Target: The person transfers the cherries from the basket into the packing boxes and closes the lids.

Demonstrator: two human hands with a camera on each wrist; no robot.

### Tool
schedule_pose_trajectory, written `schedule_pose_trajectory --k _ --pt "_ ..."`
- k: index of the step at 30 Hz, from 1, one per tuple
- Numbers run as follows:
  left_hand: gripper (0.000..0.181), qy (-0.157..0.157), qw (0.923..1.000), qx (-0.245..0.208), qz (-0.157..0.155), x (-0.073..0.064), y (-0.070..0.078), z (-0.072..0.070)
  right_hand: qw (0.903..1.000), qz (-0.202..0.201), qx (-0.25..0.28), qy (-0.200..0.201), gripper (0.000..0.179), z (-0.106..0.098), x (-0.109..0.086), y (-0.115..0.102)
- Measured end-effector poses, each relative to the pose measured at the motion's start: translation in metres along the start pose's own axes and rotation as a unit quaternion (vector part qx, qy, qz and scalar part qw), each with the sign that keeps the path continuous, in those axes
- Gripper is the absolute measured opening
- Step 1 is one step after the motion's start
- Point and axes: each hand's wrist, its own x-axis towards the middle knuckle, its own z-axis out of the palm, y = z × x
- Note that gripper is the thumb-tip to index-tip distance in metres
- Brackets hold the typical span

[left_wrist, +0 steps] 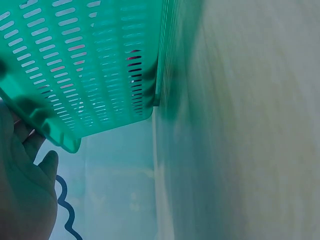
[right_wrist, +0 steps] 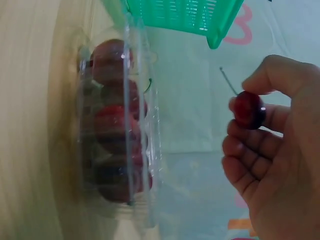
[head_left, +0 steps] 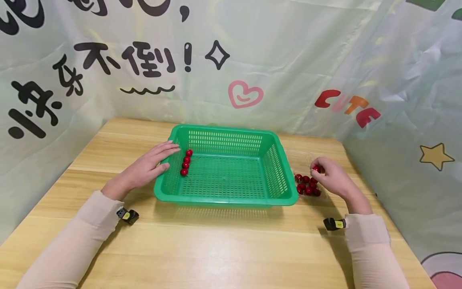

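Note:
A green plastic basket [head_left: 227, 200] with slotted walls stands on the table. My left hand [head_left: 146, 164] rests on its left rim, fingers straight; the left wrist view shows the fingertips right at that rim. Inside, a row of several red cherries [head_left: 185, 165] lies along the left wall. To the right of the basket sits a clear plastic box [right_wrist: 145, 215] with more dark red cherries [right_wrist: 115, 125]. Over this box, my right hand [head_left: 333, 176] pinches one cherry [right_wrist: 248, 109] between thumb and fingers, its thin stem pointing away from the palm.
The wooden table [head_left: 216, 249] extends in front of the basket. A printed cloth [head_left: 288, 60] with lettering, a pink heart and a star hangs behind and along the sides. Each wrist carries a small black camera [head_left: 335, 224].

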Motion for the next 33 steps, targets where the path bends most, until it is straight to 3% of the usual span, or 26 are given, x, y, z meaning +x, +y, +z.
schedule_pose_trajectory --k 18,26,33 --pt "0.046 -0.002 1.0000 0.002 0.005 0.001 0.002 0.000 0.9966 0.038 -0.016 -0.071 0.020 0.007 -0.007 0.019" --pt "0.047 -0.003 1.0000 0.003 0.003 0.001 0.002 0.000 0.9937 0.038 -0.018 -0.104 0.016 0.011 -0.005 0.021" --pt "0.046 -0.002 1.0000 0.002 0.000 0.001 0.002 -0.001 0.9933 0.042 -0.021 -0.106 0.026 0.013 -0.004 0.021"
